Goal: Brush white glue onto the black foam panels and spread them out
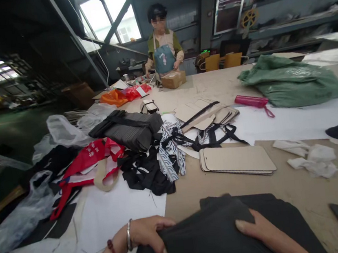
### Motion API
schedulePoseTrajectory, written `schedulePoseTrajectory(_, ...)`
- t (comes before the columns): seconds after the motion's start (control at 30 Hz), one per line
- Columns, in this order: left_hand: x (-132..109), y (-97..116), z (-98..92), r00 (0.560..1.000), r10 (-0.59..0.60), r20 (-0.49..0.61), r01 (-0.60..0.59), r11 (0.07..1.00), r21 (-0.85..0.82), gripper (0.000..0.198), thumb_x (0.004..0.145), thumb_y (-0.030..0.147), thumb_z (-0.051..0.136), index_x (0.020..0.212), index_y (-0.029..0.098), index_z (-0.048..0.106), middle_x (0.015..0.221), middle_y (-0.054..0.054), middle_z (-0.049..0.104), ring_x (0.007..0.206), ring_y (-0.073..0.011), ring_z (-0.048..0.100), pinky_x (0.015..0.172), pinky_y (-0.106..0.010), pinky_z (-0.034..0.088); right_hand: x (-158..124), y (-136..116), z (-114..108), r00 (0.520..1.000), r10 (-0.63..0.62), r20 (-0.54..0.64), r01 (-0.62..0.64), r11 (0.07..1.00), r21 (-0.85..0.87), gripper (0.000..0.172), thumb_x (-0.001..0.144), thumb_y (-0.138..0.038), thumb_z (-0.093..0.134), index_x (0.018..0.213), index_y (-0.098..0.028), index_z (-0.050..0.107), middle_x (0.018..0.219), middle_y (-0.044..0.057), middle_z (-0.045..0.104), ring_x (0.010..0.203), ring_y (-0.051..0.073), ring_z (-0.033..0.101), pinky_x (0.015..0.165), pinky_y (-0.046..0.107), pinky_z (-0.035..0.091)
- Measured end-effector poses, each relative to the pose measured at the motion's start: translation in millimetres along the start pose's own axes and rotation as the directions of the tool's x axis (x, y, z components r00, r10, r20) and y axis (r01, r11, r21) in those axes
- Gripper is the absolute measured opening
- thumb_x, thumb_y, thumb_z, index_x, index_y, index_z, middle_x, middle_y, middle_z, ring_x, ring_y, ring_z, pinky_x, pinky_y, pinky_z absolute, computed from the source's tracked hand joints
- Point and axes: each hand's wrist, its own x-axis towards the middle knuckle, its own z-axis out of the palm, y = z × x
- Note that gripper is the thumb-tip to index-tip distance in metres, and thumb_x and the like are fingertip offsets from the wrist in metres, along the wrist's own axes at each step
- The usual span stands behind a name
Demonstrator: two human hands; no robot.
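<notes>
Low in the head view lies a stack of black flat sheets point(201, 241), close to my body. My left hand point(148, 233) grips its left edge, thumb on top; a silver bangle and a dark red bracelet circle that wrist. On the right side, my right hand point(261, 228) holds the same sheets, its thumb pressed on the upper face and the other fingers mostly hidden. More black sheets point(277, 207) spread out behind and to the right, partly covered by the held ones. The material of the sheets is not clear.
Beyond lie beige rounded panels point(237, 160), black cloth pieces point(146, 172), patterned strips point(170, 151), a strapped dark bundle point(129, 129) and a red bag point(89, 158). Crumpled white paper point(311, 158) and a green bag point(292, 80) are rightward. A person point(163, 47) stands across the table by a carton point(173, 79).
</notes>
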Motion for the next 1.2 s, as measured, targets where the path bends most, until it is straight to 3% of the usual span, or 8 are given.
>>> schedulePoseTrajectory(0.13, -35, 15, -68.6, 0.984, 0.105, -0.144, -0.114, 0.992, -0.051, 0.070, 0.048, 0.021, 0.066, 0.116, 0.017, 0.052, 0.101, -0.003, 0.065, 0.087, -0.0201, 0.061, 0.076, -0.029, 0.049, 83, -64, 53, 0.995, -0.078, 0.063, 0.083, 0.992, -0.093, 0.066, 0.071, -0.051, 0.062, 0.126, -0.020, 0.041, 0.111, 0.010, 0.060, 0.094, 0.024, 0.061, 0.082, 0.038, 0.049)
schedulePoseTrajectory(0.2, -40, 14, -101.9, 0.948, 0.063, -0.313, -0.056, 0.998, 0.030, 0.080, 0.052, 0.027, 0.061, 0.128, 0.017, 0.038, 0.112, -0.007, 0.060, 0.095, -0.0241, 0.059, 0.082, -0.035, 0.048, 128, -69, 64, 0.975, -0.218, -0.034, 0.191, 0.912, -0.363, 0.064, 0.076, -0.048, 0.056, 0.131, -0.022, 0.036, 0.123, 0.010, 0.053, 0.100, 0.023, 0.058, 0.085, 0.037, 0.047)
schedulePoseTrajectory(0.3, -28, -6, -133.5, 0.709, 0.194, -0.678, 0.081, 0.932, 0.352, 0.087, 0.056, 0.038, 0.056, 0.134, 0.010, 0.028, 0.129, -0.017, 0.045, 0.115, -0.0298, 0.046, 0.098, -0.042, 0.036, 179, -49, 72, 0.913, -0.381, -0.145, 0.161, 0.665, -0.729, 0.044, 0.080, -0.035, 0.050, 0.117, -0.013, 0.053, 0.117, 0.013, 0.056, 0.106, 0.024, 0.053, 0.093, 0.037, 0.040)
schedulePoseTrajectory(0.4, -6, -37, -133.1, 0.468, 0.483, -0.740, 0.274, 0.717, 0.641, 0.094, 0.054, 0.045, 0.062, 0.136, 0.013, 0.028, 0.140, -0.017, 0.030, 0.130, -0.0325, 0.025, 0.105, -0.048, 0.021, 204, -24, 76, 0.903, -0.403, -0.150, 0.134, 0.596, -0.792, 0.036, 0.080, -0.029, 0.047, 0.107, -0.010, 0.059, 0.106, 0.014, 0.061, 0.100, 0.024, 0.055, 0.091, 0.037, 0.040)
schedulePoseTrajectory(0.63, 24, -78, -104.4, 0.447, 0.577, -0.684, 0.549, 0.426, 0.719, 0.098, 0.046, 0.036, 0.074, 0.134, 0.028, 0.033, 0.146, -0.013, 0.020, 0.133, -0.0329, 0.014, 0.106, -0.052, 0.007, 217, -11, 85, 0.880, -0.422, -0.216, 0.049, 0.534, -0.844, 0.041, 0.079, -0.045, 0.049, 0.102, -0.012, 0.059, 0.098, 0.012, 0.062, 0.094, 0.025, 0.057, 0.084, 0.036, 0.042)
schedulePoseTrajectory(0.87, 26, -83, -109.6, 0.380, 0.638, -0.670, 0.537, 0.438, 0.721, 0.091, 0.047, 0.032, 0.073, 0.131, 0.030, 0.037, 0.144, -0.011, 0.024, 0.132, -0.0300, 0.019, 0.106, -0.048, 0.008, 227, -30, 105, 0.843, -0.467, -0.268, 0.001, 0.499, -0.867, 0.043, 0.077, -0.035, 0.054, 0.111, -0.010, 0.053, 0.110, 0.016, 0.056, 0.107, 0.027, 0.050, 0.092, 0.037, 0.037)
schedulePoseTrajectory(1.03, 30, -83, -107.0, 0.245, 0.569, -0.785, 0.609, 0.540, 0.581, 0.099, 0.046, 0.040, 0.072, 0.135, 0.024, 0.031, 0.147, -0.014, 0.011, 0.134, -0.0353, 0.005, 0.104, -0.054, 0.005, 245, -48, 120, 0.882, -0.427, -0.200, 0.048, 0.504, -0.862, 0.057, 0.072, -0.033, 0.060, 0.122, -0.009, 0.045, 0.120, 0.016, 0.052, 0.112, 0.026, 0.048, 0.094, 0.034, 0.037)
schedulePoseTrajectory(1.2, 37, -88, -108.1, 0.207, 0.591, -0.780, 0.619, 0.538, 0.572, 0.091, 0.051, 0.043, 0.069, 0.133, 0.025, 0.034, 0.145, -0.013, 0.015, 0.133, -0.0335, 0.011, 0.103, -0.053, 0.010, 254, -62, 131, 0.923, -0.349, -0.164, 0.051, 0.533, -0.845, 0.039, 0.072, -0.030, 0.060, 0.106, -0.012, 0.054, 0.101, 0.011, 0.062, 0.091, 0.022, 0.060, 0.077, 0.029, 0.046)
